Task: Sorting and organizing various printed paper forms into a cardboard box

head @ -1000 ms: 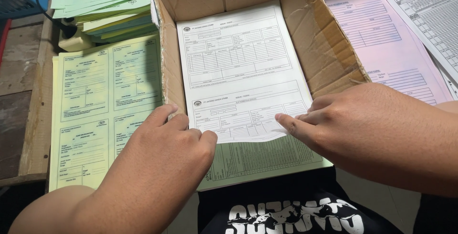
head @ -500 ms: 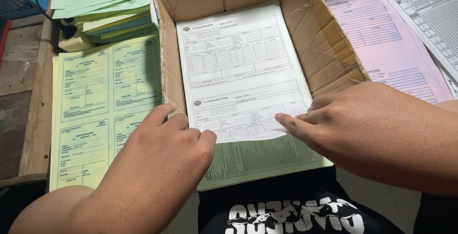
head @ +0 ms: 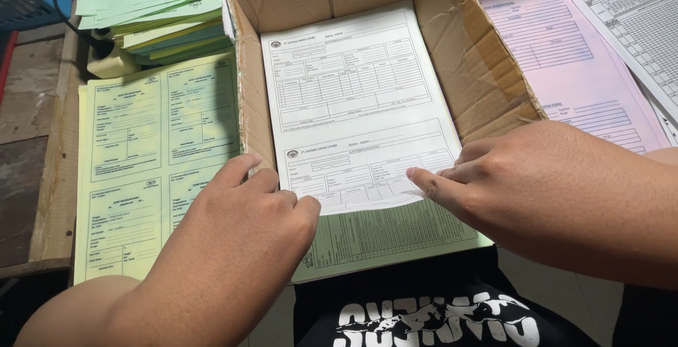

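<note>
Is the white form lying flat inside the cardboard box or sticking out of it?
Flat inside. The white form lies spread on the cardboard box floor, its near edge pressed by the left hand and right hand.

1. Cardboard box (head: pixel 487 78), centre top: brown, matt, creased, rough torn edges.
2. White form (head: pixel 353 107) inside box: thin matt paper, smooth.
3. Green sheet (head: pixel 395 237) under it: matt paper.
4. Yellow forms (head: pixel 141 163), left: matt paper.
5. Pink forms (head: pixel 565 57), upper right: matt paper.
6. Bench (head: pixel 35 142), far left: worn, rough wood.

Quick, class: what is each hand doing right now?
Left hand: fingers curled, pressing the white form near its lower left corner.
Right hand: fingertips on its lower right edge; grip unclear.
</note>
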